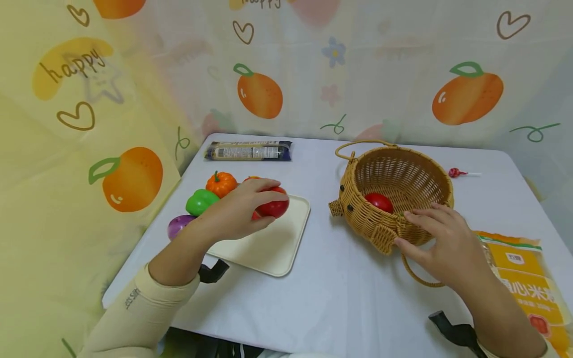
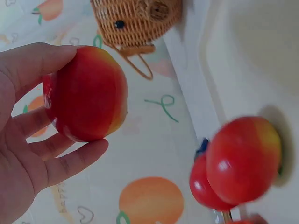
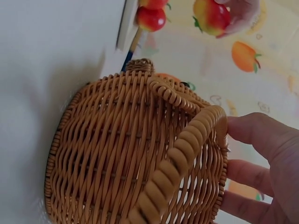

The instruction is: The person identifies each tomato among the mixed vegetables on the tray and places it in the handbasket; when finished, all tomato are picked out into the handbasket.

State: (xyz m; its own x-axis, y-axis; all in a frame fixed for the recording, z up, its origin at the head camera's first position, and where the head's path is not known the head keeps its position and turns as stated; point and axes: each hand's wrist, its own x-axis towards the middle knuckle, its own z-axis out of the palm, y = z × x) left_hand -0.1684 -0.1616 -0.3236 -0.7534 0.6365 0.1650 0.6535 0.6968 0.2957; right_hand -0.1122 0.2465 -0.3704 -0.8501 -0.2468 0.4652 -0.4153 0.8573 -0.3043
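My left hand (image 1: 237, 209) is above the cream tray (image 1: 286, 256), its thumb and fingers curled round a red-and-yellow apple (image 2: 88, 95). Below it, more red fruit (image 2: 243, 158) lies on the tray, partly hidden by the hand in the head view. My right hand (image 1: 452, 248) holds the near rim of a wicker basket (image 1: 364, 223) with an animal face, fingers over the edge and thumb outside. Inside the basket lies a red fruit (image 1: 379, 202). One loop handle (image 3: 177, 163) hangs outside on the near side.
Along the tray's left side sit an orange pumpkin (image 1: 221, 184), a green pepper (image 1: 202, 202) and a purple vegetable (image 1: 179, 225). A long dark packet (image 1: 248, 151) lies at the back. Right of the basket are a red lollipop (image 1: 455, 172) and a yellow food bag (image 1: 521, 278).
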